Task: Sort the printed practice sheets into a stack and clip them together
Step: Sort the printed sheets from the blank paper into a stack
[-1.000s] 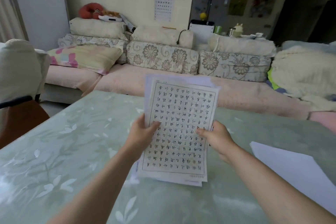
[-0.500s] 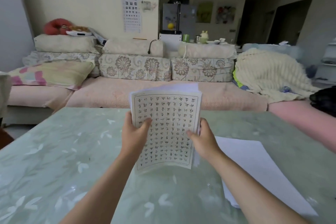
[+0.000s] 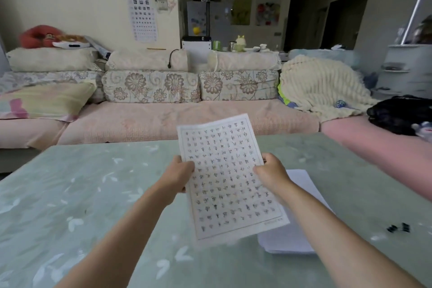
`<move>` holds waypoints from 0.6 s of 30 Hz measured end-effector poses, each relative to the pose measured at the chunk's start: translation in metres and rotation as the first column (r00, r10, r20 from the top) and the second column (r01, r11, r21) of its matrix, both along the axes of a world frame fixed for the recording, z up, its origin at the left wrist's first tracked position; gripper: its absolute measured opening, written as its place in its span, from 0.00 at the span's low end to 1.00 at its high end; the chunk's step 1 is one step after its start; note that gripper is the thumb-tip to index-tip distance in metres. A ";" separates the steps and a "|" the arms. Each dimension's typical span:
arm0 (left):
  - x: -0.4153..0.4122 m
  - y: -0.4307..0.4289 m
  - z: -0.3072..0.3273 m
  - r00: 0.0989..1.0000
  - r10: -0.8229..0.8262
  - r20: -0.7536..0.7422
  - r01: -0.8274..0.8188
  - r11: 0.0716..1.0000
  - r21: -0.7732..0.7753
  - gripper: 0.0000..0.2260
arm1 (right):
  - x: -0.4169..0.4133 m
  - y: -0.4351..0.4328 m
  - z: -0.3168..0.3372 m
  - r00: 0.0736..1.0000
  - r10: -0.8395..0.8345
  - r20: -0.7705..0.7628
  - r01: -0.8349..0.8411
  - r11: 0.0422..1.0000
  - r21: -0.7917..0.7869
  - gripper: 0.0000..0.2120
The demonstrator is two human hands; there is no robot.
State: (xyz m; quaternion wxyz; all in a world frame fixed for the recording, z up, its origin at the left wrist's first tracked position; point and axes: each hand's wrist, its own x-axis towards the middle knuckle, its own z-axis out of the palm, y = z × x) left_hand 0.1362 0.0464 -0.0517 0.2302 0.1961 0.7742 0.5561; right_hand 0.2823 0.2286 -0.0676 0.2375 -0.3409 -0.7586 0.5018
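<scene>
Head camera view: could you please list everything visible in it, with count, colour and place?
printed practice sheets: count unclear, white with dark characters, held tilted above the table
paper pile: one, white, on the table beneath the right forearm
binder clips: apparently two, black, on the table at far right
table: one, pale green floral, foreground
sofa: one, pink, behind the table
eye chart: one, white, on the wall
left-hand grip: one, bare, on the sheets' left edge
right-hand grip: one, bare, on the sheets' right edge
</scene>
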 end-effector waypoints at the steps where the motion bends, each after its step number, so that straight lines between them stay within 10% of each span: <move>1: 0.009 0.011 -0.003 0.999 -0.043 0.019 0.043 0.999 -0.016 0.10 | 0.011 0.013 -0.004 0.999 -0.028 0.026 0.029 0.999 -0.025 0.11; 18: 0.091 0.164 -0.087 0.951 -0.253 -0.177 0.128 0.845 -0.520 0.18 | 0.116 0.124 -0.072 0.726 -0.269 0.633 0.158 0.961 0.227 0.15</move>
